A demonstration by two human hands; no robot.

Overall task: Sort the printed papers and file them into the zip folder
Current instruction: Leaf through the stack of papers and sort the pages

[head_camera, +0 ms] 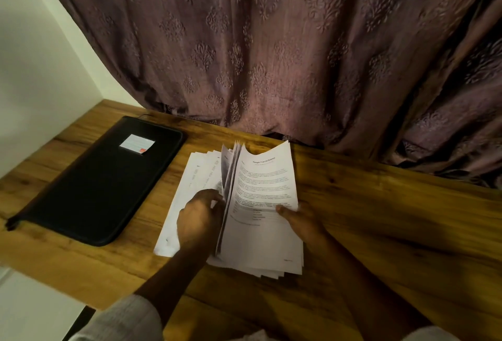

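The printed papers (pixel 260 204) are being held over the middle of the wooden tabletop (pixel 380 218), just right of the black zip folder (pixel 103 177), which is lying flat, seemingly closed and apart from them. The upper sheets are being gripped by the right hand (pixel 301 222), thumb pressed on the printed face, while their lifted left edges are being parted by the curled fingers of the left hand (pixel 199 215). Further sheets are lying fanned underneath. The sheets are being judged light, limp and slippery against each other, and best pinched together along a squared edge.
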